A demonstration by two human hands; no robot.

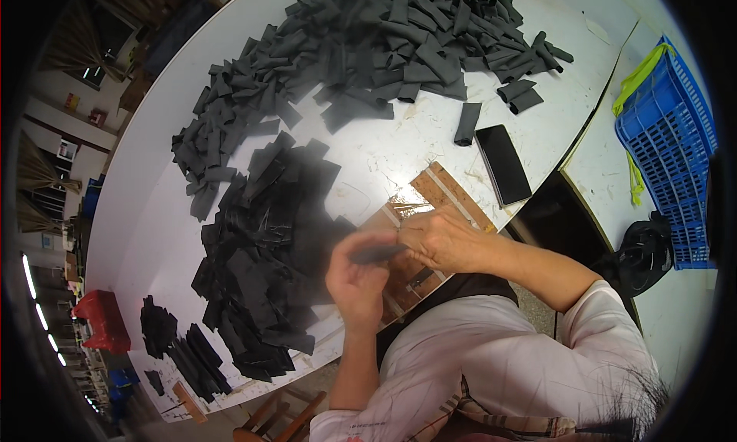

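We see the left hand [358, 279] and right hand [443, 241] both pinching one dark-grey fabric-like strip [376, 253] over the wooden board [461, 196], probably to steady it, flat-strip pile [257, 288] left of the board, presumably for reach.

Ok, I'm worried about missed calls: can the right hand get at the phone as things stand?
Probably yes: the phone lies uncovered on the table, close beyond the right hand, with only the flat wooden board between. That hand seems busy with the dark grey piece, though.
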